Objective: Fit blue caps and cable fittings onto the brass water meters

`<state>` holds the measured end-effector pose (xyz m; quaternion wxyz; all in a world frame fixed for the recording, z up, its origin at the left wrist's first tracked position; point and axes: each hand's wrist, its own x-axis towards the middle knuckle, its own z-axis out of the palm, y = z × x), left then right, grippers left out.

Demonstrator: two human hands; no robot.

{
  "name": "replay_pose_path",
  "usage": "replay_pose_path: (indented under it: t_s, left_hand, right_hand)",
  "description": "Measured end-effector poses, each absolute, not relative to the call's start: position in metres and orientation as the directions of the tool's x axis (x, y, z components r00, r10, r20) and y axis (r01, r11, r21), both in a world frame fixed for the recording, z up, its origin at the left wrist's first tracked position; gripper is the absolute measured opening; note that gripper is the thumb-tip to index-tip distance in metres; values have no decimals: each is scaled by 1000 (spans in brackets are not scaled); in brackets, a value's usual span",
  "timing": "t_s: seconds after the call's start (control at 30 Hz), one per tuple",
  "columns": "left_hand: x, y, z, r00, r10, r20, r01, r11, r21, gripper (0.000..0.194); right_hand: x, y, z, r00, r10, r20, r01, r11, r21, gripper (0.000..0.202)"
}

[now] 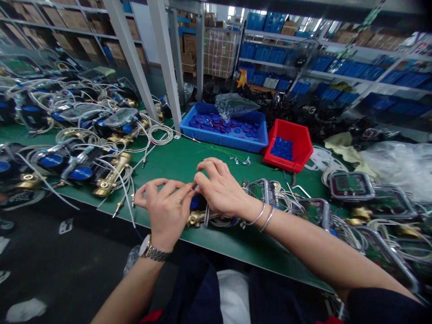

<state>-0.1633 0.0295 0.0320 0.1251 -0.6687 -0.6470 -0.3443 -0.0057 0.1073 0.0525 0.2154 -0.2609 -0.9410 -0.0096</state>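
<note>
My left hand [168, 209] and my right hand [221, 189] meet over the front part of the green bench [162, 159]. Thumb and forefinger of each hand are pinched together around something tiny and dark, too small to name. Beneath them lies a meter unit with a brass fitting [195, 219] and a blue round part [195, 202], mostly covered by my hands. Grey cable coils beside the unit, under my right hand. Small clear pieces [248, 160] lie on the bench beyond my hands.
Behind my hands stand a blue tray [232, 142] of blue discs and a red bin [293, 166] of small blue parts. Meter units with cables crowd the left [81, 166] and the right [351, 186]. A grey metal post [164, 63] rises behind the bench's left part.
</note>
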Motion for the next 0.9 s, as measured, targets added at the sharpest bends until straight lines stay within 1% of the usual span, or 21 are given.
replay_pose_path:
  t_s: [0.03,0.07,0.17,0.2,0.23,0.3,0.33,0.37,0.47,0.5,0.53,0.57,0.67,0.7,0.73,0.77,0.8,0.87,0.9]
  left_hand:
    - [-163,30,32,-69,788,611,949,-136,283,11]
    - [-163,30,32,-68,790,610,949,-138,285,11]
    - [-163,30,30,-87,764,639,955,-119,273,12]
    - [-164,31,30,-91,767,636,955,-113,273,12]
    - [-165,32,29,-91,779,620,954,-110,279,12]
    - [-167,33,29,-77,824,562,943,-123,310,12]
    - [-167,34,29,-75,839,538,936,-127,328,12]
    - [-167,34,29,-80,845,529,932,-125,340,12]
    - [-164,33,28,-120,817,564,938,-93,335,12]
    - [-164,33,27,-130,810,572,940,-83,330,12]
    - [-164,32,27,-129,813,567,941,-79,328,13]
    - [-165,33,27,-124,826,550,940,-79,332,13]
    - [-169,37,26,-103,879,465,926,-86,369,15]
    - [-170,38,26,-105,888,447,919,-85,386,17]
    - [-170,40,26,-114,889,443,912,-83,401,17]
    - [-169,41,25,-129,881,455,910,-77,408,16]
    - [-168,41,24,-149,863,483,912,-69,405,15]
    - [-165,41,21,-172,813,556,926,-59,373,13]
    - [-163,40,20,-171,796,581,933,-58,355,13]
  right_hand:
    - [-6,108,52,-790,447,419,474,880,-44,18]
    - [-6,108,51,-798,444,408,476,879,-25,17]
    - [-6,109,48,-756,565,331,567,817,-101,27]
    - [-5,109,47,-748,574,332,574,811,-108,28]
    - [-5,110,47,-761,546,350,554,828,-89,26]
    - [-3,111,46,-815,425,394,461,887,-2,20]
    - [-3,111,46,-832,385,398,429,903,24,18]
    - [-3,110,45,-835,391,388,430,903,17,17]
    - [-5,108,44,-762,570,308,563,818,-118,29]
    - [-5,108,44,-739,606,295,592,793,-144,31]
    - [-5,108,45,-741,601,301,589,796,-139,30]
    - [-4,110,47,-768,554,322,553,827,-103,27]
    - [-1,116,52,-867,344,360,387,921,52,18]
    - [-2,117,52,-882,311,354,358,931,76,17]
    - [-3,118,52,-882,317,348,363,929,74,16]
    - [-5,117,50,-864,364,347,405,913,48,15]
    - [-8,115,48,-828,439,347,470,883,4,15]
    - [-13,108,43,-727,599,335,604,790,-102,16]
    - [-15,105,41,-685,652,326,645,750,-144,17]
